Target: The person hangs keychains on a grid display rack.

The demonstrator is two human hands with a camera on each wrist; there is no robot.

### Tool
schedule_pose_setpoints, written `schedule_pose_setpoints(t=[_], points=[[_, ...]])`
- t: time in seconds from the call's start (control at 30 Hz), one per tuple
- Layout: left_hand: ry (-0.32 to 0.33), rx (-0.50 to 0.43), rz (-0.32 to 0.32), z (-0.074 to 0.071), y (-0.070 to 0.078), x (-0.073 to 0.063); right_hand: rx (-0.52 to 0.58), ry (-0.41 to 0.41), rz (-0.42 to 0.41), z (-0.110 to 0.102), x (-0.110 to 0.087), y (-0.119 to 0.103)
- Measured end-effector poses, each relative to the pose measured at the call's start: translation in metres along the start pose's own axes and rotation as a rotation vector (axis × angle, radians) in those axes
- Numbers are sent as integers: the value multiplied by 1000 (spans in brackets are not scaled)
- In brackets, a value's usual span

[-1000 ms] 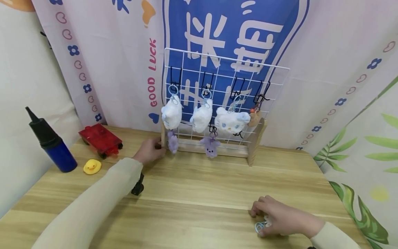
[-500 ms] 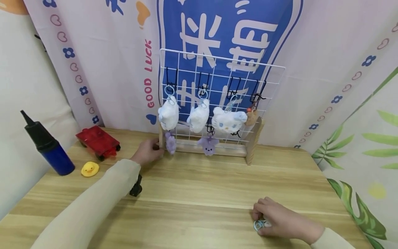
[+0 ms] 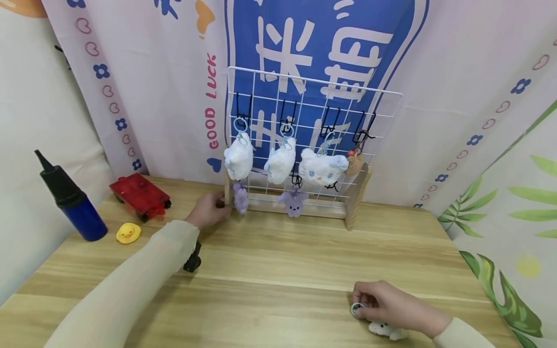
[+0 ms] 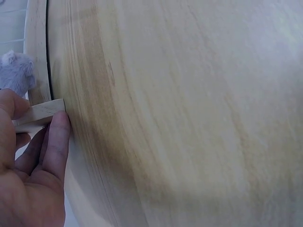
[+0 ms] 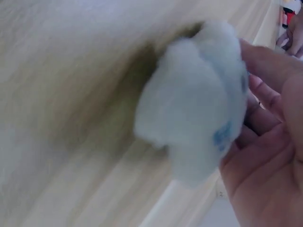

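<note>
My left hand (image 3: 208,211) grips the wooden foot (image 4: 42,111) at the left end of a white wire grid rack. At the front right, my right hand (image 3: 389,304) pinches the pale blue key ring (image 3: 357,309) of a plush keychain. Its white plush body (image 3: 385,330) hangs below the palm, close over the table; in the right wrist view the blurred plush (image 5: 189,104) has a small blue patch. Black hooks on the rack carry several keychains: white plush heads like this cat face (image 3: 322,169), a brown one (image 3: 354,164) and purple ones (image 3: 294,204).
Left of the rack lie a red toy cart (image 3: 140,194) and a yellow rubber duck (image 3: 128,233). A blue and black hand pump (image 3: 78,208) stands at the far left. A printed curtain (image 3: 174,121) hangs close behind the table (image 3: 270,270).
My right hand has shifted from fingers lowered over the plush keychain to pinching its ring, and the white plush now shows beneath the hand. The left hand stays on the rack's foot.
</note>
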State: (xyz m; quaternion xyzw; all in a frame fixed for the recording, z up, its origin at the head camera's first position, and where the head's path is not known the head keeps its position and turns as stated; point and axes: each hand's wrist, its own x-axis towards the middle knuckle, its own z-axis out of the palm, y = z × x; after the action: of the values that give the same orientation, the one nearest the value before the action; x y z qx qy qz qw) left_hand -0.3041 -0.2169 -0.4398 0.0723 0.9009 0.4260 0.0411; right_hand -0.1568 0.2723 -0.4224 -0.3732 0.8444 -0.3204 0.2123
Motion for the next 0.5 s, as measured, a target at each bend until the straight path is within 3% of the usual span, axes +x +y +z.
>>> schedule_pose_setpoints(t=[0.23,0.5], points=[[9,-2,4,1,1,2,109,167,65,-6,6,7],[2,-6,-5,1,1,-1,319,315,220,-13,20,9]])
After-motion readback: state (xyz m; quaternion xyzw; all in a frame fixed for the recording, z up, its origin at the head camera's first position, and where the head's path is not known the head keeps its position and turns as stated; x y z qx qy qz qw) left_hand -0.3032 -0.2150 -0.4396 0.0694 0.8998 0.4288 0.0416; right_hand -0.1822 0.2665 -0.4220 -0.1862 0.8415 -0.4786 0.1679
